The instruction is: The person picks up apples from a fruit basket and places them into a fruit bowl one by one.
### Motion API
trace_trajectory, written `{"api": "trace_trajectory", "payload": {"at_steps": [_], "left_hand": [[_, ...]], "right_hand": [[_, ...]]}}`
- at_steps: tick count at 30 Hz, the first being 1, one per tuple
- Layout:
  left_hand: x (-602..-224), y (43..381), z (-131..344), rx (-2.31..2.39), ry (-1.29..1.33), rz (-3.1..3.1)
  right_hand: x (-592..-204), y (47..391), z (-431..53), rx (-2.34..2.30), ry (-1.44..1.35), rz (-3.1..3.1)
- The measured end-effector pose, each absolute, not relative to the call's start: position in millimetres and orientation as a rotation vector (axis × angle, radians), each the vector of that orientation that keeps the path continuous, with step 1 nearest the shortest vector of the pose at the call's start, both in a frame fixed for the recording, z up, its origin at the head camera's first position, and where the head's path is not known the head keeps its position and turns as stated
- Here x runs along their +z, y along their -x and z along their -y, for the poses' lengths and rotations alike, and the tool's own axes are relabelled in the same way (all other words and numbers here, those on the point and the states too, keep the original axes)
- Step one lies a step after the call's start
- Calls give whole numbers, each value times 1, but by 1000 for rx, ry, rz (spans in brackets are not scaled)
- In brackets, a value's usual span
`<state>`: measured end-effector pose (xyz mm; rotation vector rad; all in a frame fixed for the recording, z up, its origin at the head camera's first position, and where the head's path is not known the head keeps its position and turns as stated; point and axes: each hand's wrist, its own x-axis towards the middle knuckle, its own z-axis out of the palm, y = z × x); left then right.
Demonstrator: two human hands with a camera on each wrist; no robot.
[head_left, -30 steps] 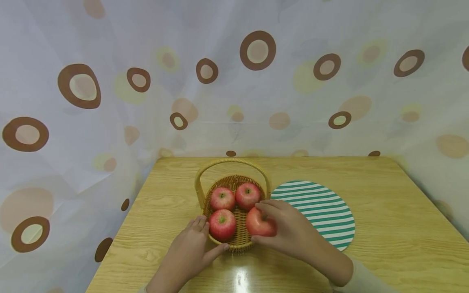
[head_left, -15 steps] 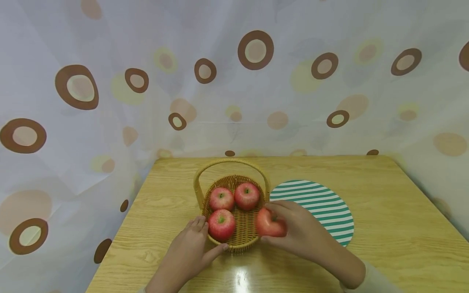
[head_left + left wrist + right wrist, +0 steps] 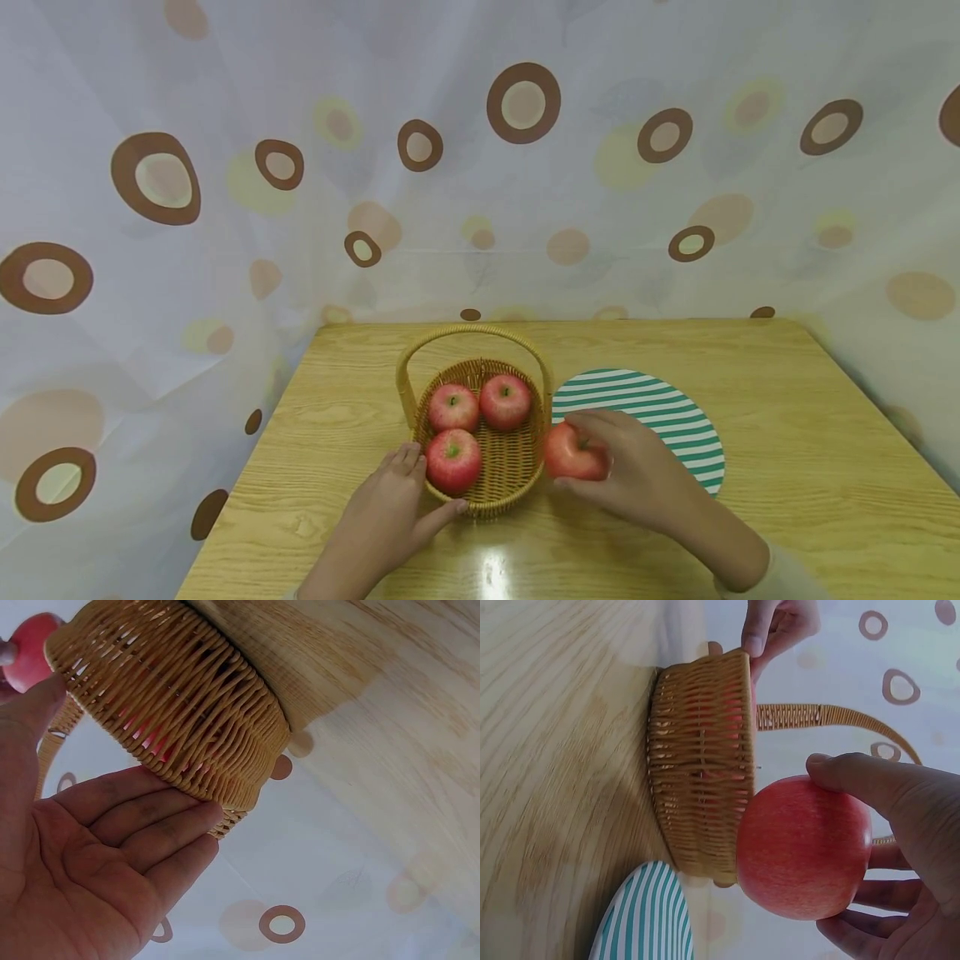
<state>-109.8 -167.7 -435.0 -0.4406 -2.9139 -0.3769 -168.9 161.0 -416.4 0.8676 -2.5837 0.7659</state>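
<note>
My right hand grips a red apple just right of the wicker basket. In the right wrist view, thumb and fingers hold this apple from opposite sides, above table height. Inside the basket sit three more apples: one at the back left, another at the back right and a third at the front left. My left hand rests on the basket's front left rim. The left wrist view has its nearly straight fingers touching the woven side, thumb at the rim.
A round mat with green and white stripes lies on the wooden table to the right of the basket, partly under my right hand. The basket's tall handle arches over its back. Patterned cloth surrounds the table's back and sides.
My right hand has carried the apple from the basket's front right, over the rim, to the right and outside it. The left hand and the basket have stayed in place.
</note>
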Motion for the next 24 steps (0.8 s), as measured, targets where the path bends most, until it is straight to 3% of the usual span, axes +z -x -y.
{"api": "trace_trajectory", "payload": {"at_steps": [24], "left_hand": [[-434,111,168,-391,439,2936]], "right_hand": [[-437,209,-216,728,-643,2707]]}}
